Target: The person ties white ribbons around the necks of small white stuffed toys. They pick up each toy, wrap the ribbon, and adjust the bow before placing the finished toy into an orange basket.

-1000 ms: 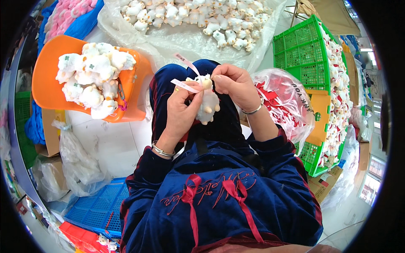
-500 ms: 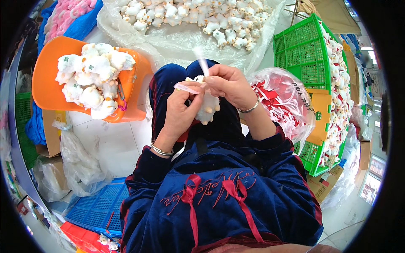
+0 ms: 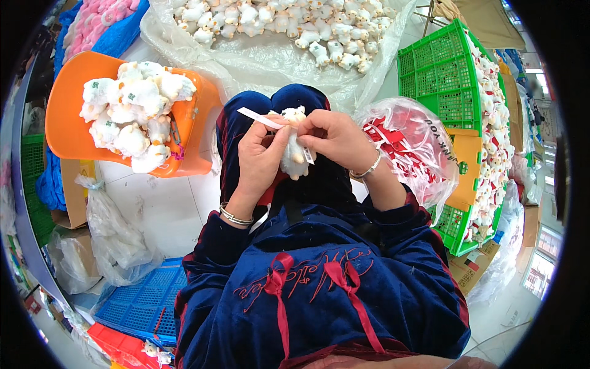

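Observation:
A small white plush toy [image 3: 295,161] is held over my lap, its head up between my fingers. A narrow white ribbon [image 3: 252,115] with dark print lies at its neck. One end sticks out past my left hand [image 3: 263,152], whose thumb and forefinger are closed on it. The other end hangs down the toy's right side, below my right hand [image 3: 339,139]. That hand's fingers are pinched together at the ribbon beside the toy's neck. My fingers hide where the ribbon passes across the neck, so I cannot tell whether it is knotted.
An orange stool [image 3: 67,117] at left bears several white plush toys [image 3: 132,98] and small snips [image 3: 176,132]. Ahead, a plastic sheet [image 3: 246,64] carries a large heap of them. At right are a bag of red pieces [image 3: 399,147] and a green crate [image 3: 439,80] of toys.
My right hand has come down from above the toy's head to its right side. The ribbon end that stood upright now hangs there, while the left end points up and left.

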Available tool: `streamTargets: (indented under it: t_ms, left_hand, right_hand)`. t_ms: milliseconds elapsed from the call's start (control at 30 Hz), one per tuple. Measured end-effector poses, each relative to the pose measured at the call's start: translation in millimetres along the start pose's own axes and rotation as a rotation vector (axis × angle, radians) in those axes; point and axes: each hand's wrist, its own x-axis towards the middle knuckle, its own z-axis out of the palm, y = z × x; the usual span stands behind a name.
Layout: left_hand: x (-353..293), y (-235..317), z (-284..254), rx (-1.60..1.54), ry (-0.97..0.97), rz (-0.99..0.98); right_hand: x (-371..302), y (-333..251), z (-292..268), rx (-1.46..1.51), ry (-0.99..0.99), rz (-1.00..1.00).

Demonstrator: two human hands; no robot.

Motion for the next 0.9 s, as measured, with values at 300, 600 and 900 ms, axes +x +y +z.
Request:
streamTargets:
  t_ms: [300,600,900]
  left_hand:
    - [-2.3,5.0,2.4,-0.068,-0.005,-0.035]
    - [-6.4,7.5,9.7,-0.111,0.064,-0.104]
    - [-15.0,6.3,15.3,0.050,0.043,0.082]
  right_hand:
    - [4.4,7.8,2.0,0.111,0.089,0.099]
    - [6.8,4.7,11.5,-0.110,0.151,0.007]
    - [17.7,18.9,26.8,-0.502,0.296,-0.419]
